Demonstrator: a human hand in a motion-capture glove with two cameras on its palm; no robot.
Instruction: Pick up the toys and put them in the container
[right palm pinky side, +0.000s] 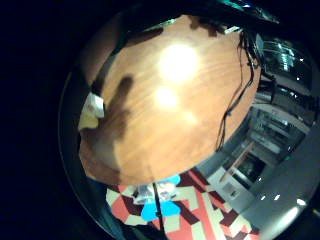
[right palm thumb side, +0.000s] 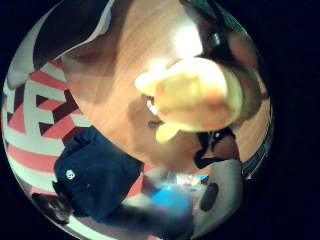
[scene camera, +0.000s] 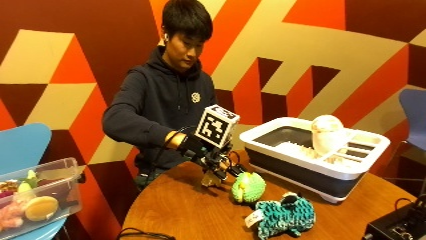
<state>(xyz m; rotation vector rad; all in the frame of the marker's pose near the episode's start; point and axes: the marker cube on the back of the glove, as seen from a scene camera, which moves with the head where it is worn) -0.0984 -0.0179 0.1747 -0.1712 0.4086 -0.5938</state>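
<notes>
Outside view: right hand (scene camera: 212, 162) low over the round table (scene camera: 180, 210), fingers pointing down, pinching a small yellowish toy (scene camera: 211, 181) just above the wood; green ball (scene camera: 248, 187) just beside, teal plush (scene camera: 283, 216) nearer the table edge, container (scene camera: 313, 155) behind with a white toy (scene camera: 327, 135) inside. Thumb side palm view: yellow toy (right palm thumb side: 197, 97) close to the palm, between fingertips. Little finger side view: only bare table (right palm pinky side: 175, 100).
</notes>
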